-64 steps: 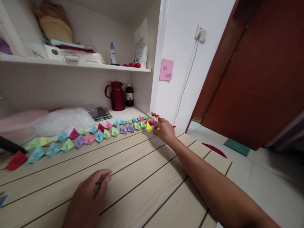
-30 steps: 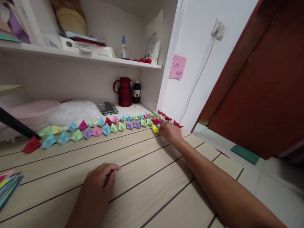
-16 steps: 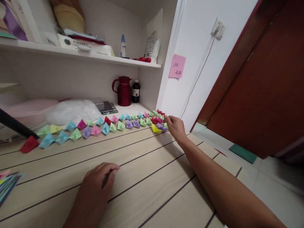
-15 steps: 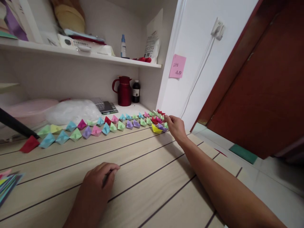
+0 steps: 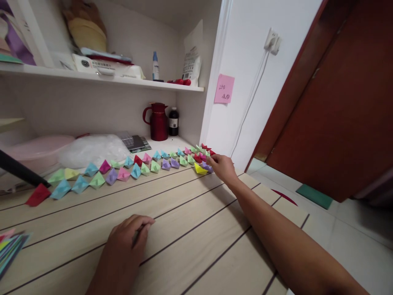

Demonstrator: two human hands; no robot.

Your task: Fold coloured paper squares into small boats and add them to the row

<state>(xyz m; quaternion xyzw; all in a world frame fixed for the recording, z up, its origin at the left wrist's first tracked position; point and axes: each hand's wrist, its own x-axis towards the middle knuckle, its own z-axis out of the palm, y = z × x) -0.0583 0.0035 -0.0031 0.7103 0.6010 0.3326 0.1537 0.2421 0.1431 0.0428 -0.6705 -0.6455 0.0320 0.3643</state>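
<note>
Several folded paper boats (image 5: 123, 174) in many colours stand in two rows along the back of the wooden table (image 5: 190, 237). My right hand (image 5: 222, 168) reaches to the right end of the rows, its fingers pinched among the small purple and red boats beside a yellow boat (image 5: 200, 169). What the fingertips hold is too small to name. My left hand (image 5: 124, 246) rests on the table near the front, fingers curled loosely with nothing visible in them.
A stack of coloured paper sheets (image 5: 9, 248) lies at the left edge. A red jug (image 5: 159, 121) and dark bottle (image 5: 173, 121) stand under the shelf (image 5: 101, 80). A clear plastic bag (image 5: 92, 149) lies behind the boats. A dark red door (image 5: 344, 102) is right.
My right hand has stayed at the right end of the rows, shifting slightly among the boats there. The yellow boat now sits a little left of my fingers. My left hand has not moved.
</note>
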